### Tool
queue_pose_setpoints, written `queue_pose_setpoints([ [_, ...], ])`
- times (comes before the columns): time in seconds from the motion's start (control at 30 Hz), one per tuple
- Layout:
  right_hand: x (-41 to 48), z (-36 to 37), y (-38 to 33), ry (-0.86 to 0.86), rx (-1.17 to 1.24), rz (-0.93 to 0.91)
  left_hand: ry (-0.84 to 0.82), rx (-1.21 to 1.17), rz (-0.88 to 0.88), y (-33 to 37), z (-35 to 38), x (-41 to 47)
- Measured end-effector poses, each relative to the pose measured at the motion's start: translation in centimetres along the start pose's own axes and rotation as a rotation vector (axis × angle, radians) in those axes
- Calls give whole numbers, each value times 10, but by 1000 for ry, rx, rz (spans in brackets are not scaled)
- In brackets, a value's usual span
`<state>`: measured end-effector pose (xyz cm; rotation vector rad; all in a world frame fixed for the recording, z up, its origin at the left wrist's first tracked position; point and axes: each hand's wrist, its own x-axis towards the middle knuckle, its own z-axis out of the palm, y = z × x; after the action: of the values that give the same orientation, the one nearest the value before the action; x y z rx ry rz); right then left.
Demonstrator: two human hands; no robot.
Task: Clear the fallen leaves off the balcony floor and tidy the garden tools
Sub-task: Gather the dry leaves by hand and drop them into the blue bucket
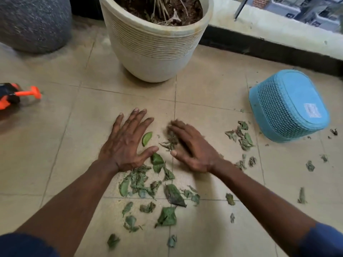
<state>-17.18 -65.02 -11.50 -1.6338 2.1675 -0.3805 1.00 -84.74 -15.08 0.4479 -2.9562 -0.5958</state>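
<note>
Leaves lie scattered on the floor between both arms and out toward the tipped blue basket, pointing every way with no shared axis. The left hand and right hand lie flat, fingers straight, grasping nothing; the right touches a clump. Little seems gathered, and the orange tool is not yet tidied.
</note>
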Motion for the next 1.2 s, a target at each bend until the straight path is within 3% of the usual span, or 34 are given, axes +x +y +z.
queue_pose_setpoints([
  [0.07, -11, -1, -4, 116, 18, 38, 7, -5, -7, -1, -1, -2],
  [0.2, -34, -21, 50, 430, -115, 543, 6, 7, -6, -3, -1, -3],
  [0.27, -42, -28, 78, 469, -153, 847, 7, 9, -6, -3, 0, -3],
  [0.33, -40, -27, 86, 433, -64, 1040, 6, 4, -5, -4, 1, -2],
  [0.4, -31, -14, 70, 372, -34, 987, 7, 3, -5, -5, 3, -3],
  [0.6, -32, 41, -42, 111, -40, 286, 43, 10, -8, -2, 6, 0],
  [0.7, -51, 47, -61, 139, 22, 75, 36, 30, -12, -1, 7, -1],
  [0.77, -69, 40, -53, 326, 40, 213, 10, 46, -10, 0, 6, -2],
  [0.83, -88, 31, -27, 522, 20, 533, -21, 53, 6, 4, 4, -5],
  [0.9, -107, 19, 7, 547, -22, 856, -68, 57, 52, 15, 5, -14],
  [0.97, -118, 15, 31, 453, -2, 1002, -134, 6, 106, 32, 6, -26],
  [1.07, -115, 27, 28, 362, 12, 862, -94, -184, 53, 56, 0, -47],
  [1.2, -87, 56, -34, 251, 6, 500, 376, -285, -283, 67, -3, -96],
])
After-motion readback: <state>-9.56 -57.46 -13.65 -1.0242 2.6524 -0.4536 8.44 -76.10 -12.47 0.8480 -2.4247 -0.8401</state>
